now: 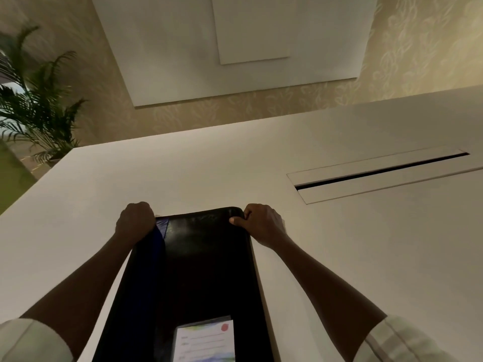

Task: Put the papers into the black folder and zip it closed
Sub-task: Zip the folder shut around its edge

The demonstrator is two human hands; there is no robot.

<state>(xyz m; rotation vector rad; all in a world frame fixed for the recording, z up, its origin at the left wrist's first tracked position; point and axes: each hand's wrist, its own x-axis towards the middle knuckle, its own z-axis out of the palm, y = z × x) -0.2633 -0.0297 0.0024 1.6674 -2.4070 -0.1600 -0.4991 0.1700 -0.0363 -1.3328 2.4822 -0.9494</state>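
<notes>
Black folder (206,262) lies flat on the white surface (339,257), long axis running from 6 o'clock up toward 12 o'clock, near edge cut off by the bottom of the frame. Left hand (135,221) sits at the folder's far-left corner, about 10 o'clock of the folder's middle, fingers curled down over the corner; what exactly it pinches is hidden under the knuckles. Right hand (261,223) is at the far-right corner, about 1 o'clock of the folder's middle, fingers curled and thumb pressed on the folder's top edge, gripping that corner. Both hands clamped on the folder, one at each far corner, well apart from each other across its width. A blue strip (156,246) shows along the folder's left edge just below the left hand; can't tell whether it is lining or a sheet inside. A clear pocket with a printed card (205,340), red dot at its upper right, is on the folder cover at 6 o'clock. Zipper state can't be made out. Papers not seen separately. At 2 o'clock on the surface, a long cable slot (381,172) with a dark gap. Potted palm (34,100) stands off the surface at 10 o'clock. Light sleeves at both bottom corners.
</notes>
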